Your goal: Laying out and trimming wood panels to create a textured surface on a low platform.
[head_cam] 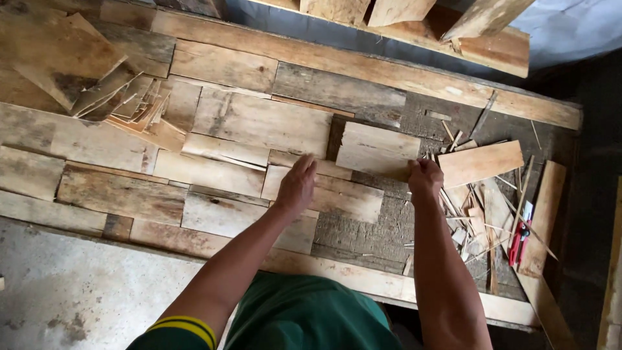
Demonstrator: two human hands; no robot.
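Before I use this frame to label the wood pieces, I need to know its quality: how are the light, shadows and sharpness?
Head view: soft, even daylight, no glare on the boards; left hand and right hand cast only faint shadows on the wood panel; grain reads sharp mid-frame; the right edge past the red cutter falls into dark; edges bow slightly from the wide lens.

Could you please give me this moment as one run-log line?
left hand: flat on laid boards | right hand: gripping pale board edge | red cutter: lying right, among splinters
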